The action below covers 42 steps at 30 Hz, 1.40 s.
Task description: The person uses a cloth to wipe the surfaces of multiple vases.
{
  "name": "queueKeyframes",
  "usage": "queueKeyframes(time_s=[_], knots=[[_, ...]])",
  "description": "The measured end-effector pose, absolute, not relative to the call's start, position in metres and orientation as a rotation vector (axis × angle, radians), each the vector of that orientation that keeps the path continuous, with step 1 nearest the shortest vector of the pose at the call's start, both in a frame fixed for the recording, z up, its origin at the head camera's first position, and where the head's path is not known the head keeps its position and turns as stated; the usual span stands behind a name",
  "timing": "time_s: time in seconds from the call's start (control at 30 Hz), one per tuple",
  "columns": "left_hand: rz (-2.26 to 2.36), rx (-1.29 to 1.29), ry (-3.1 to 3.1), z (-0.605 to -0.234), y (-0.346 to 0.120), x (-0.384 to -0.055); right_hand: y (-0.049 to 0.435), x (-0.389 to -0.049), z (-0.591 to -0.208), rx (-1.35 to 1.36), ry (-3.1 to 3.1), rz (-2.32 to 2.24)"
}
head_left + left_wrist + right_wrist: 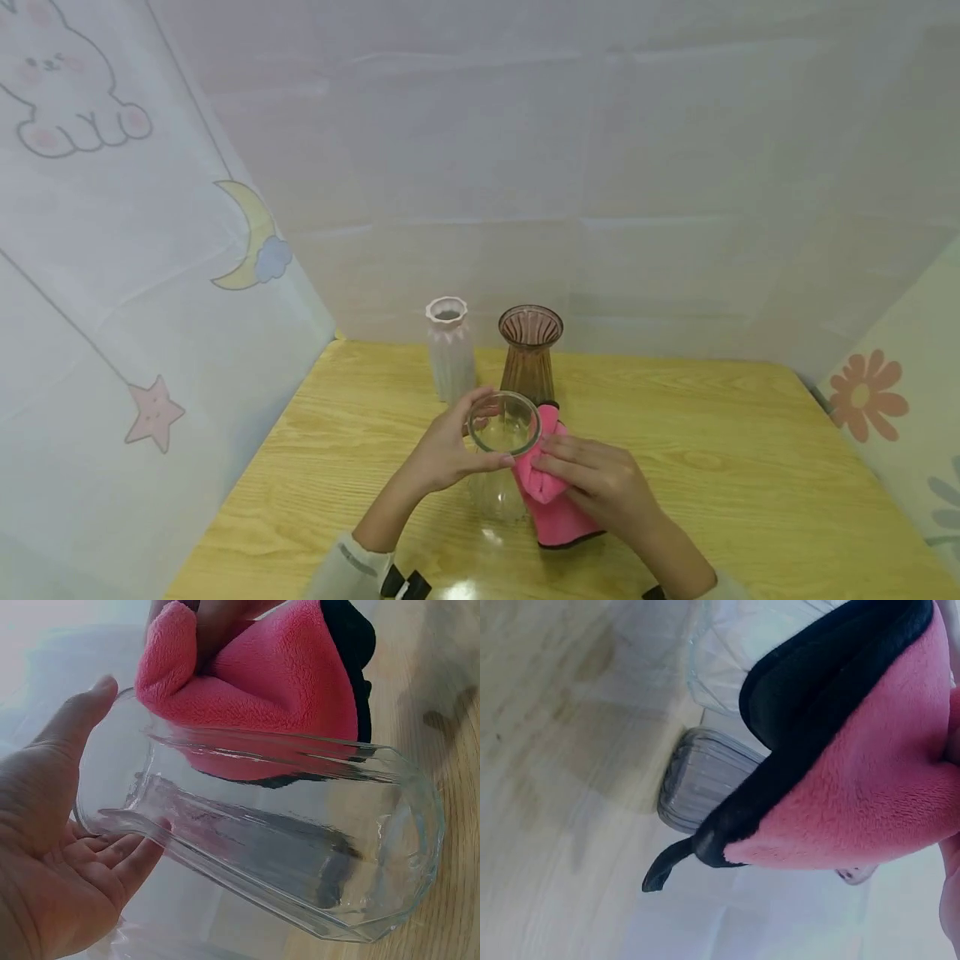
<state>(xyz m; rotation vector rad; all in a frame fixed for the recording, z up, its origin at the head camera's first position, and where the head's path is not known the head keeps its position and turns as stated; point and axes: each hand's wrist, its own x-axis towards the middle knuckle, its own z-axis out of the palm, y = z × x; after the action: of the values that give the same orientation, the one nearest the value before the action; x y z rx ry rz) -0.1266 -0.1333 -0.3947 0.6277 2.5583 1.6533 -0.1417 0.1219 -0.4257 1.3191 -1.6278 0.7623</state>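
A clear glass vase (498, 498) with a round rim stands at the near middle of the wooden table. My left hand (444, 454) grips it around the neck, thumb on the near side and fingers behind. In the left wrist view the ribbed glass vase (300, 847) shows its angular base close to the wood. A pink plush cloth (558, 518) with a black border is bunched in my right hand (611, 483), pressed against the vase's right side just below the rim. The cloth (855, 802) fills much of the right wrist view and hides most of that hand.
Behind the clear vase stand a pale pinkish-white vase (452, 362) on the left and a brownish-purple glass vase (528, 362) with a flared top. The wooden table (720, 467) reaches back to a pale wall cloth (465, 150), with printed side hangings.
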Motion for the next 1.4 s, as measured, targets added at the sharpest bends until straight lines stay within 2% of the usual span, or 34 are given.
queueKeyframes(time_s=[0.3,0.77,1.13,1.4], knots=[[1.616,0.649,2.566,-0.394,-0.136,-0.130,0.117,-0.143,-0.437,1.350,-1.680,0.724],[1.663,0.957,2.220,-0.400,-0.160,-0.161,0.128,-0.139,-0.456,1.486,-1.979,0.613],[1.675,0.720,2.553,-0.394,-0.150,-0.135,0.131,-0.146,-0.427,1.339,-1.701,0.722],[1.621,0.621,2.581,-0.394,-0.136,-0.129,0.125,-0.149,-0.429,1.311,-1.653,0.767]])
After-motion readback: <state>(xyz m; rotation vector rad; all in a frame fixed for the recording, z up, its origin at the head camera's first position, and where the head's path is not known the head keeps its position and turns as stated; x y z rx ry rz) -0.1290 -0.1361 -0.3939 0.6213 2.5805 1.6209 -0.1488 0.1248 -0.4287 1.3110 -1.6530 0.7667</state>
